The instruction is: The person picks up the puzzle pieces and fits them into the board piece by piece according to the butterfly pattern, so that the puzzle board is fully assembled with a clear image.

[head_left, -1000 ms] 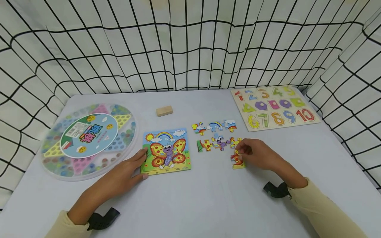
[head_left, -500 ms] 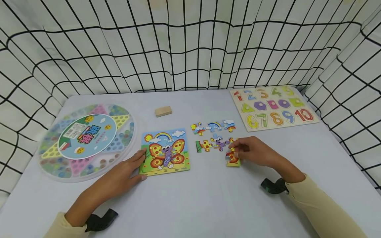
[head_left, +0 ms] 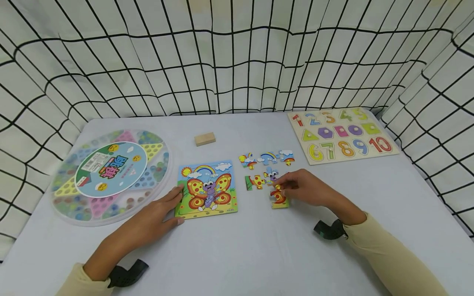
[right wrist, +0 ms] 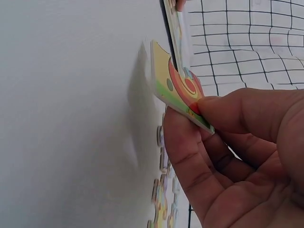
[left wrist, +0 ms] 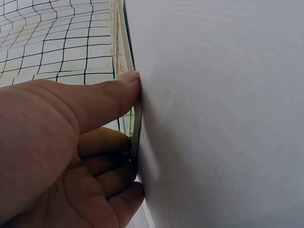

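Observation:
My right hand [head_left: 305, 187] pinches a red-and-yellow jigsaw puzzle piece [right wrist: 178, 85] between thumb and forefinger, tilted and raised off the cloth in the right wrist view. Two loose pieces lie just beyond it: a butterfly-head piece [head_left: 271, 173] and, to its left, a yellow wing piece [head_left: 255, 182]. The hand hides part of that row. My left hand [head_left: 153, 218] rests at the butterfly puzzle board [head_left: 209, 189], its fingers along the left edge and its thumb at the near left corner. In the left wrist view the thumb [left wrist: 107, 99] touches the board's edge.
Farther back is a row of puzzle pieces [head_left: 267, 158]. A small wooden block [head_left: 205, 139] lies behind the board. On the left sits a round game box [head_left: 111, 176]; a number board [head_left: 342, 135] is at the back right. Black netting [head_left: 237, 65] borders the table.
My right hand has moved left with the pinched puzzle piece, from the right end of the middle row to in front of the butterfly-head piece. The left hand stays at the board.

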`<state>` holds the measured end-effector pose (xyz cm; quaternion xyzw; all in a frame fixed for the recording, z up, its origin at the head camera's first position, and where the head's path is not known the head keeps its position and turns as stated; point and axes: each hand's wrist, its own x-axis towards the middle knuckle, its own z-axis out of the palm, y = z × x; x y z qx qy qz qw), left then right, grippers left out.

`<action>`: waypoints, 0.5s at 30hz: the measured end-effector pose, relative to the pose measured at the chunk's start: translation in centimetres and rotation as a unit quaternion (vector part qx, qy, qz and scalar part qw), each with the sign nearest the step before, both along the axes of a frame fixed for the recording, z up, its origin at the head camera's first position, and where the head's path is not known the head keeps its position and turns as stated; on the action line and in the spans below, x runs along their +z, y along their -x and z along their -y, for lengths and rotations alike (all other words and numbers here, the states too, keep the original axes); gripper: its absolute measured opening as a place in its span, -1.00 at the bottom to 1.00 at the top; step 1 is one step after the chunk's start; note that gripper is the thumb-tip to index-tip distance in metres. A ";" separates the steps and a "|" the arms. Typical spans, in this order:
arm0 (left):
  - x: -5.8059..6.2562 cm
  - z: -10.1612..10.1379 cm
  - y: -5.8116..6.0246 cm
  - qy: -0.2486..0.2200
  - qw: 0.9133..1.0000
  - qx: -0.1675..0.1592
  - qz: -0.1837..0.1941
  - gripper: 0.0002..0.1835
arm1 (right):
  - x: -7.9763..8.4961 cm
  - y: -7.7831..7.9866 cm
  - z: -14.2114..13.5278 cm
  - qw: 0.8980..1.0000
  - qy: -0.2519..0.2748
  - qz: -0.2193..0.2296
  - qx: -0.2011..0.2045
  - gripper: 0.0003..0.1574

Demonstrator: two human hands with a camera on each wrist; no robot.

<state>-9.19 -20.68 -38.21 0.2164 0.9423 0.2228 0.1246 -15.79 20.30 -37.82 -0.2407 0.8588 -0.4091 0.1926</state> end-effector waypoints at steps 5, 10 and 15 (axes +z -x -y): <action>0.1 0.0 0.0 0.001 1.000 0.000 0.004 -0.25 | 0.4 0.1 1.0 1.000 -0.001 -0.010 -0.004 -0.66; 0.2 0.0 0.0 0.003 1.000 0.003 0.003 -0.25 | 0.8 0.2 2.0 1.000 0.009 -0.014 0.009 -0.66; 0.1 -0.1 0.1 0.002 1.000 0.001 0.007 -0.25 | 0.8 0.3 3.1 1.000 0.004 -0.011 0.015 -0.68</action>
